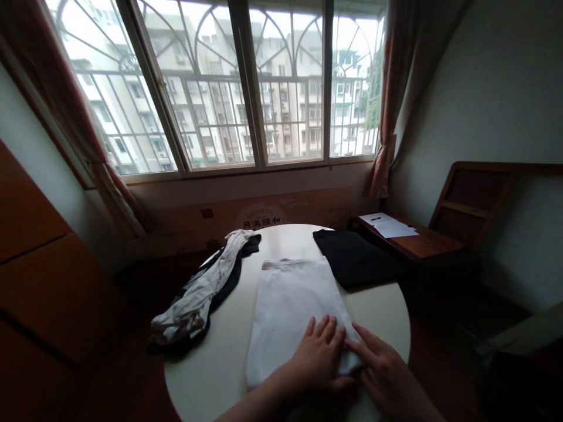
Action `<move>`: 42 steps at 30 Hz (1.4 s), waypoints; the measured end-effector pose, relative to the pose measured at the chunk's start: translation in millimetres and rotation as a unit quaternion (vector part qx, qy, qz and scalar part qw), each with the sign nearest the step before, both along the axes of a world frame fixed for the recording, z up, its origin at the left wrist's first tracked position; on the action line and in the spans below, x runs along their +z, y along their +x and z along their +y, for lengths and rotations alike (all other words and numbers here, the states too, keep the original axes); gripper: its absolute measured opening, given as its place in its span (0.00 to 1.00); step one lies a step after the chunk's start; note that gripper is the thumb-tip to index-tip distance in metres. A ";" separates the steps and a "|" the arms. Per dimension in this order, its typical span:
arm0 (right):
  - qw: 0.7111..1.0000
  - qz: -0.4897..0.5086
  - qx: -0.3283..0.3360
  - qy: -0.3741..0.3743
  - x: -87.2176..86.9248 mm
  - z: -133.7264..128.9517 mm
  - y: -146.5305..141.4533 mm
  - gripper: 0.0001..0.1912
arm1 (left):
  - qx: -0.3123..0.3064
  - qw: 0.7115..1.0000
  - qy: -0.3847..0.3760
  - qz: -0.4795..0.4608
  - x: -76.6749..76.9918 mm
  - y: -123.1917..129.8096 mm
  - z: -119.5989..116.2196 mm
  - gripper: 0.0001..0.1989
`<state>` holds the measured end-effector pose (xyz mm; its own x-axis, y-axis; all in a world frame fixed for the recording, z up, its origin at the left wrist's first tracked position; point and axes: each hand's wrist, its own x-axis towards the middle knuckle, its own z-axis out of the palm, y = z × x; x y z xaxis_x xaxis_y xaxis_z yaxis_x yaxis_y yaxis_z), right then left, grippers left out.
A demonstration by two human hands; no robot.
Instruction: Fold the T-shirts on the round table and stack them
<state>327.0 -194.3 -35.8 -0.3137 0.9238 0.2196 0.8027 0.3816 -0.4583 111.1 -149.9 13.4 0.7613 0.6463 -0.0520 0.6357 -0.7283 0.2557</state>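
A white folded garment (290, 305), perhaps a T-shirt, lies flat on the round white table (197, 375) in front of me. My left hand (319, 354) rests on its lower right part, palm down with the fingers stretched out. Beside it, at the garment's right edge, my right hand (380, 366) touches the cloth with its fingers extended. The near right corner of the garment is partly hidden under my hands.
Rumpled white and dark clothes (206, 287) lie along the table's left edge. A folded black garment (356, 258) sits at the back right. Beyond stands a wooden side table (433, 243) with papers (391, 225) and a pen. A barred window (285, 94) spans the far wall.
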 end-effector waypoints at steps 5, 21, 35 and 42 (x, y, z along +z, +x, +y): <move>0.997 0.077 0.002 -0.002 6.6 0.4 4.3 0.23 | 0.051 0.998 0.013 0.016 8.6 15.7 -21.6 0.37; 0.985 0.163 0.050 0.009 17.6 6.4 12.7 0.13 | 0.361 0.923 0.127 -0.040 0.9 -152.3 -59.7 0.28; 0.993 0.104 0.051 0.022 -26.1 7.1 30.6 0.24 | 0.423 0.831 -0.080 -0.353 -9.7 -146.1 -74.0 0.25; 0.996 0.074 0.034 0.036 -28.7 10.6 26.3 0.29 | 0.366 0.812 -0.233 -0.392 -1.2 -147.2 -76.9 0.33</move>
<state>353.3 -183.7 -64.5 -0.3339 0.8821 0.3323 0.6996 0.4681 -0.5398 -36.1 -226.8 12.3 0.0997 0.9895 -0.1050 0.3642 0.0619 0.9293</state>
